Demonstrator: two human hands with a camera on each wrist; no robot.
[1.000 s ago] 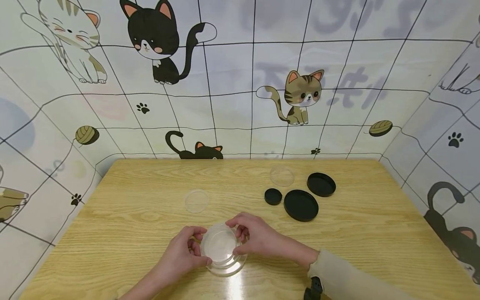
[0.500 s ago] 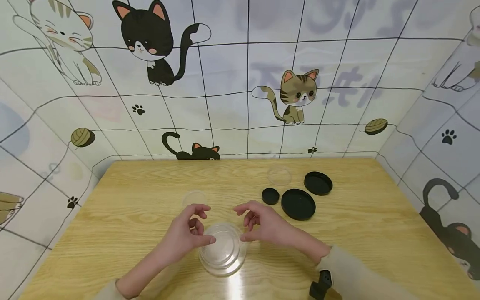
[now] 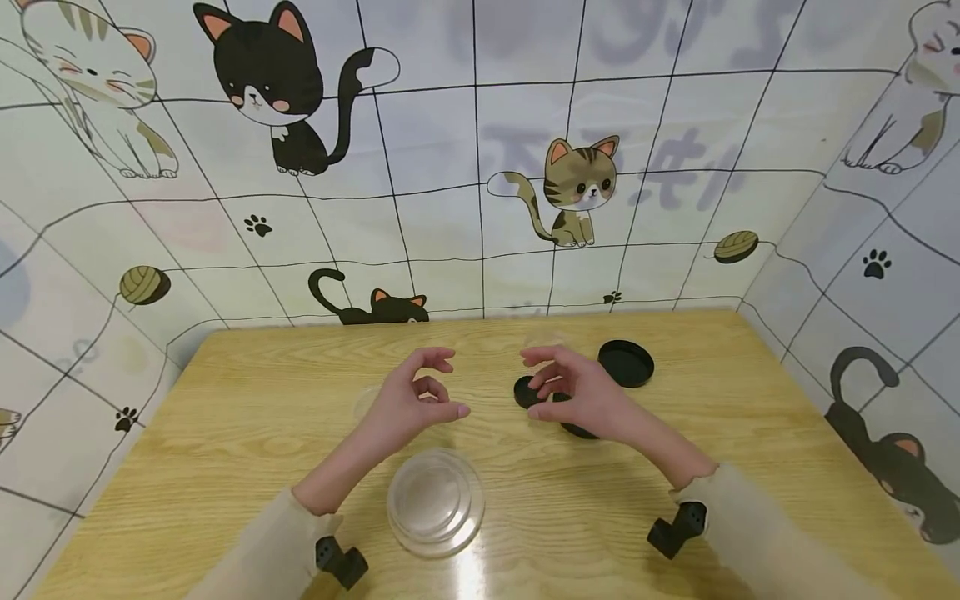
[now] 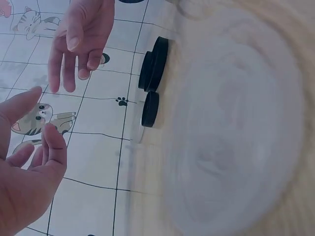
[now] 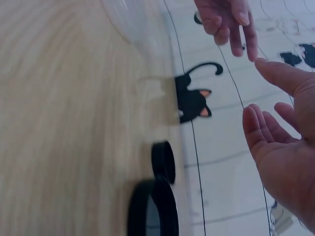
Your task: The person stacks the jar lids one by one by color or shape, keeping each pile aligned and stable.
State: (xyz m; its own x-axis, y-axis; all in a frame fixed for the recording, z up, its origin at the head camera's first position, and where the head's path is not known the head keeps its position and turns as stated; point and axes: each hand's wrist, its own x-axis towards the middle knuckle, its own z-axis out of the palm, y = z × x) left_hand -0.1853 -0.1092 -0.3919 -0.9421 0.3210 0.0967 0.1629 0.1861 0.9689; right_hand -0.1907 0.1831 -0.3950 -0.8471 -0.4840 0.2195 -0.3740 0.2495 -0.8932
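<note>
A stack of clear round dishes (image 3: pixel 433 503), nested smaller on larger, sits on the table near its front; it looms blurred in the left wrist view. My left hand (image 3: pixel 412 398) hovers beyond the stack, fingers loosely bent, touching nothing. To its right my right hand (image 3: pixel 588 393) is held in the air with thumb and fingers spread apart, nothing between them. It partly covers a small black round dish (image 3: pixel 524 392) and a large black dish (image 3: pixel 579 430). A medium black dish (image 3: pixel 627 364) lies just beyond.
A thin clear disc (image 3: pixel 365 402) lies left of my left hand, partly hidden by it. Another clear disc (image 3: pixel 545 337) shows faintly behind my right hand. The wooden table (image 3: pixel 247 433) ends at a cat-patterned cloth wall (image 3: pixel 450 225), with more cloth at both sides.
Both hands have let go of the clear dish stack, risen and moved forward over the table. The stack stays on the table. The head view has shifted slightly.
</note>
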